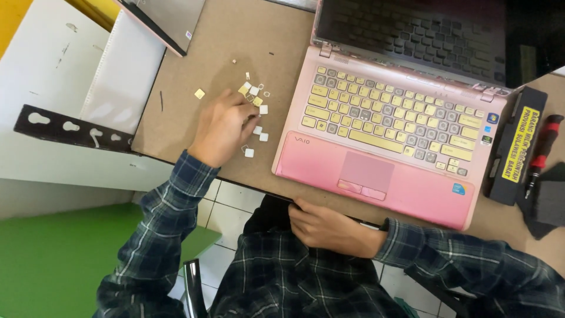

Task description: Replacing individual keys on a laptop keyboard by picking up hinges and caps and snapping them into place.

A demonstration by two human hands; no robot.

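My left hand (222, 126) rests on the brown table among several loose pale keycaps (254, 94), its fingers curled over some of them; whether it holds one I cannot tell. A pink laptop (382, 126) stands open to the right of the keycaps, with many keys missing from its keyboard (388, 118). My right hand (321, 227) lies below the table's front edge, near my lap, fingers curled, touching the edge under the laptop.
A black battery pack with a yellow label (515, 147) and a red-and-black screwdriver (538, 153) lie right of the laptop. A second closed device (162, 20) sits at the back left. A black slotted bracket (70, 128) and white panels lie left of the table.
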